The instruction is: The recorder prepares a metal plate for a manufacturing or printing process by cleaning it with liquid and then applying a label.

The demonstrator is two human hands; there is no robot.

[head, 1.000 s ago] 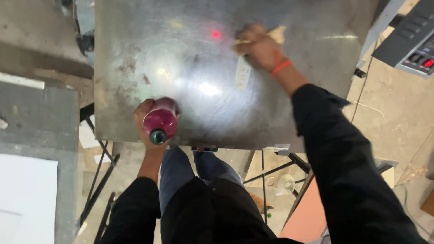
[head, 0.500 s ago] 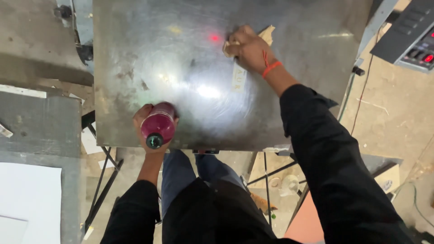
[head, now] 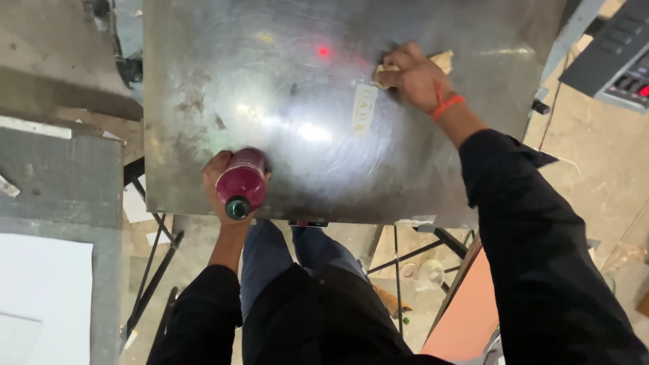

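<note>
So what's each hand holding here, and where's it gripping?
The left hand wraps around the body of a dark red bottle, its green cap toward the camera. The right hand presses a crumpled pale cloth against the metal sheet.

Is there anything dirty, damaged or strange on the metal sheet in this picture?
Yes. The metal sheet has brownish stains near its left edge, above the left hand, which holds a dark red bottle. A small red light dot shines near the right hand, which presses a pale cloth.
</note>
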